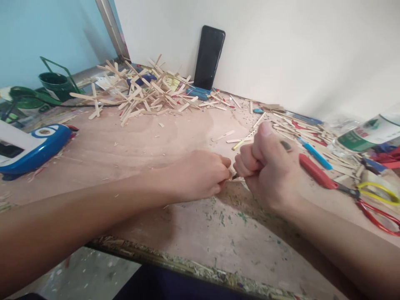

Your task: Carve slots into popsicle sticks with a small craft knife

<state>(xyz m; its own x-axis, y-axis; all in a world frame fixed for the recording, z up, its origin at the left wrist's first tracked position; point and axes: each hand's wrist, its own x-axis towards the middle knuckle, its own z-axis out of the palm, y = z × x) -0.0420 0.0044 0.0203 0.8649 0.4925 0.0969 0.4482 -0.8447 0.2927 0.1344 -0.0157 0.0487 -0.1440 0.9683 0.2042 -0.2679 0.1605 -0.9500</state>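
Observation:
My left hand (200,175) and my right hand (270,166) meet knuckle to knuckle on the wooden tabletop (131,146). Both are closed. My right hand is a fist with the thumb on top, and a dark tip pokes out of it toward the left hand; what it is I cannot make out. My left hand pinches something small against the table, hidden by its fingers. A few loose wooden sticks (240,139) lie just behind the hands.
A heap of wooden craft sticks (140,89) lies at the back left, with a black phone (208,57) leaning on the wall. More sticks, a red-handled tool (315,173), a blue pen (315,154), tape (379,187) and a bottle (368,133) sit right. A blue-white device (31,146) sits left.

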